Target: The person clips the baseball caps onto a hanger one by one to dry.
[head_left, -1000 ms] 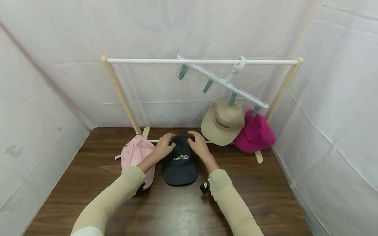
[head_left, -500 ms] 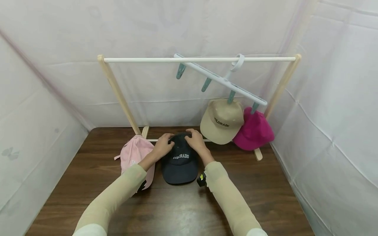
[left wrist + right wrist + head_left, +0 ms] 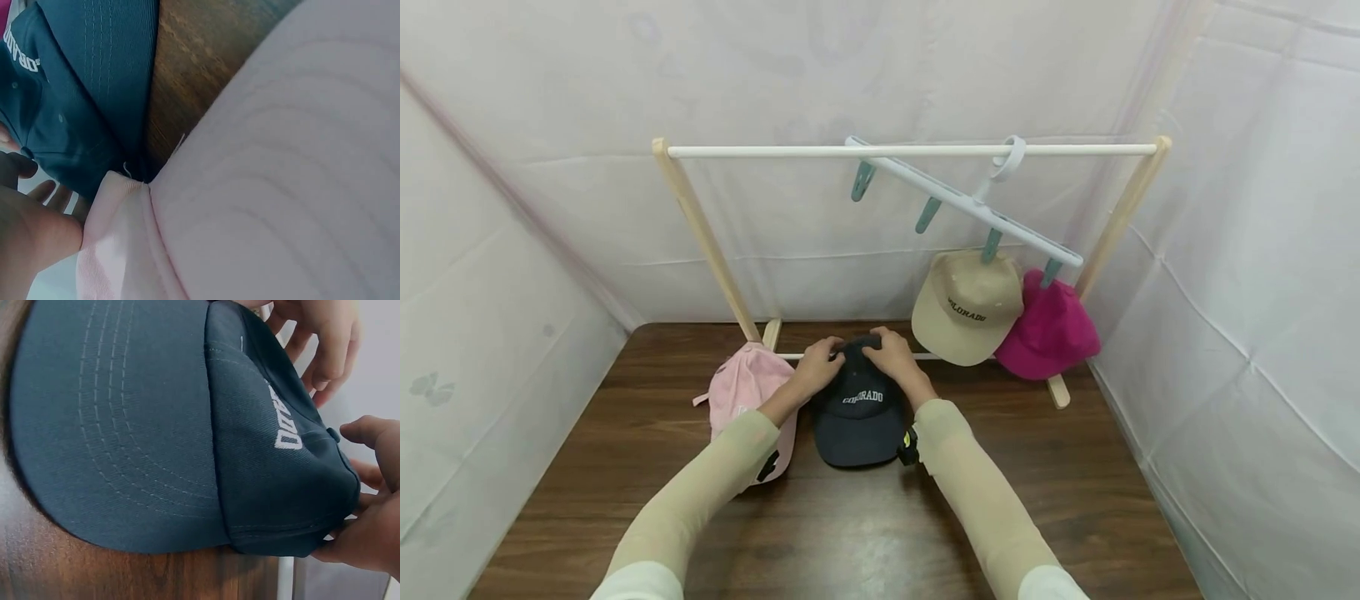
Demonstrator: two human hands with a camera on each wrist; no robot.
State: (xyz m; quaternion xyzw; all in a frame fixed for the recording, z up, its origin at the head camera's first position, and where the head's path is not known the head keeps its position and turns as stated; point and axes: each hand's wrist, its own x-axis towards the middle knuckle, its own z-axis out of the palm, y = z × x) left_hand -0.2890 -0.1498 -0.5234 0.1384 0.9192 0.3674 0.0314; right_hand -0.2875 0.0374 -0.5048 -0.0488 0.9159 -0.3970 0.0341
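Observation:
A dark baseball cap [image 3: 859, 417] with white COLORADO lettering lies on the table, its brim toward me. My left hand [image 3: 820, 367] holds the left back of its crown, fingers reaching behind. On the opposite side my right hand [image 3: 892, 357] holds the crown's back, its thumb close to the top button in the right wrist view. Against my left forearm sits a pink cap [image 3: 748, 379], part of it covered by the sleeve; it fills much of the left wrist view. The fingertips behind the dark cap are partly hidden.
A wooden rack with a white rail [image 3: 760, 152] stands at the back. From it a tilted clip hanger [image 3: 958, 200] carries a beige cap [image 3: 970, 312] and a magenta cap [image 3: 1048, 329] on its right clips. Its two left clips hold nothing. White cloth walls surround the table [image 3: 850, 533].
Both hands stay at the back of the dark cap. The right hand and thumb have shifted slightly left, and the right forearm has moved inward. The cap has hardly moved.

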